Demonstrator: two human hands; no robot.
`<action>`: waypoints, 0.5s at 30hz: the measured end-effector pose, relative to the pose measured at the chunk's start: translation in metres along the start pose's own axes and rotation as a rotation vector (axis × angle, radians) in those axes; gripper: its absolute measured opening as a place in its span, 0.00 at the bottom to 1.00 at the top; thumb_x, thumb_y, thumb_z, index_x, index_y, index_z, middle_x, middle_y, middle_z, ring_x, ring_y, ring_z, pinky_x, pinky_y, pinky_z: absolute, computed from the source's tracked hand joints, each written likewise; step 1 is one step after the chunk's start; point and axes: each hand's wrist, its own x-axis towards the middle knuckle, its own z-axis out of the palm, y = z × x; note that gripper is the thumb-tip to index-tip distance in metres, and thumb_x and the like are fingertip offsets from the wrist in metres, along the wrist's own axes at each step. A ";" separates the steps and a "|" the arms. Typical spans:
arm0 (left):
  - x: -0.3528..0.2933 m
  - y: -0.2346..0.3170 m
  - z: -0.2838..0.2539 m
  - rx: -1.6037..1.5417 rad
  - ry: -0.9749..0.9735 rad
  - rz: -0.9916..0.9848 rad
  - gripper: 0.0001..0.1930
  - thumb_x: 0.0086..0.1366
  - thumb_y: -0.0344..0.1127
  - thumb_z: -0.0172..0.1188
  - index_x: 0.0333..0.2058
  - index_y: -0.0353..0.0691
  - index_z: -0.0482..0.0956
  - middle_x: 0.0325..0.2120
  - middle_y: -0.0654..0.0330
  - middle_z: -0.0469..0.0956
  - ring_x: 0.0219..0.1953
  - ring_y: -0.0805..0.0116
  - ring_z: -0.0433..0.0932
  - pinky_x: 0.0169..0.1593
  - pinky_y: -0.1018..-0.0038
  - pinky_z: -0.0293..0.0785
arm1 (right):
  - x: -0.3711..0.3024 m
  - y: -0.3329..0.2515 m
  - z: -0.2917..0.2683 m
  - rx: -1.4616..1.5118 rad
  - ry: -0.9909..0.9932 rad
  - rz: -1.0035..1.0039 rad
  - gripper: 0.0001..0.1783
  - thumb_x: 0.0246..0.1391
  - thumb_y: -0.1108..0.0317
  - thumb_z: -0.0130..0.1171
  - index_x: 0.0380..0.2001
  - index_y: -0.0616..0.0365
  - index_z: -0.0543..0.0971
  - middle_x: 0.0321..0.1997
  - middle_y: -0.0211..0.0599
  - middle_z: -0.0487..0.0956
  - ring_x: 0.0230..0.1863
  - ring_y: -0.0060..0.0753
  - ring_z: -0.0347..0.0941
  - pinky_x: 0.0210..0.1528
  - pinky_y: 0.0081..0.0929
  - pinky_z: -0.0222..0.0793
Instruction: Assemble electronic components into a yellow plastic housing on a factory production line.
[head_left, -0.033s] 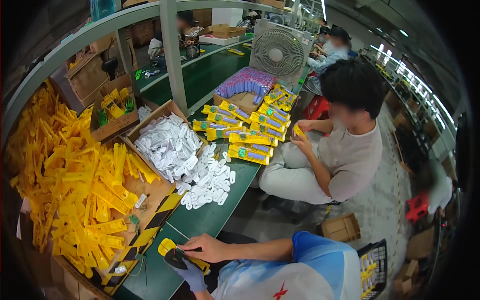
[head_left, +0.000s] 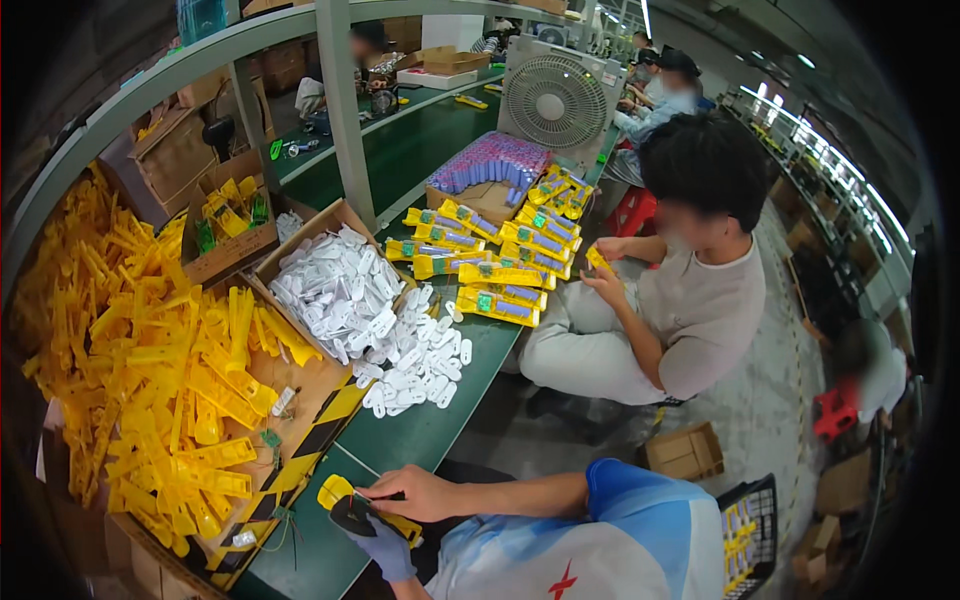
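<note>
My left hand [head_left: 385,548], in a pale grey glove with dark fingers, is wrapped around a yellow plastic housing [head_left: 334,490] over the near edge of the bench. The housing's other end shows beside the glove. Bare, my right hand [head_left: 420,494] has its fingertips pressed together right at the housing; what they pinch is too small to make out. Wires and a small white part [head_left: 243,539] lie on the bench to the left of my hands.
Yellow housings [head_left: 150,370] heap up at left behind a striped edge [head_left: 300,470]. White plastic pieces [head_left: 420,370] spill from a carton. Beyond lie housings with purple cells [head_left: 500,305]. A seated co-worker [head_left: 690,290] handles a yellow part. A fan [head_left: 555,100] stands behind.
</note>
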 end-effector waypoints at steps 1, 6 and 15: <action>0.002 0.003 0.001 -0.085 0.009 -0.082 0.17 0.70 0.30 0.49 0.56 0.33 0.62 0.50 0.55 0.67 0.51 0.65 0.69 0.55 0.69 0.67 | 0.003 0.001 -0.002 0.011 -0.021 -0.002 0.19 0.59 0.70 0.60 0.54 0.58 0.77 0.45 0.47 0.82 0.43 0.44 0.80 0.46 0.30 0.73; 0.010 0.010 0.010 -0.044 0.016 -0.046 0.17 0.70 0.35 0.50 0.52 0.31 0.64 0.43 0.53 0.71 0.43 0.65 0.72 0.46 0.70 0.72 | 0.001 0.003 0.000 0.051 0.009 0.053 0.21 0.60 0.66 0.59 0.56 0.55 0.76 0.46 0.49 0.82 0.44 0.44 0.81 0.46 0.29 0.73; 0.006 0.003 0.004 -0.039 0.000 -0.032 0.18 0.73 0.36 0.47 0.56 0.32 0.61 0.51 0.53 0.68 0.52 0.63 0.68 0.57 0.67 0.66 | 0.000 -0.005 0.005 0.064 0.027 0.173 0.20 0.64 0.62 0.56 0.57 0.52 0.75 0.48 0.43 0.83 0.46 0.24 0.80 0.47 0.23 0.71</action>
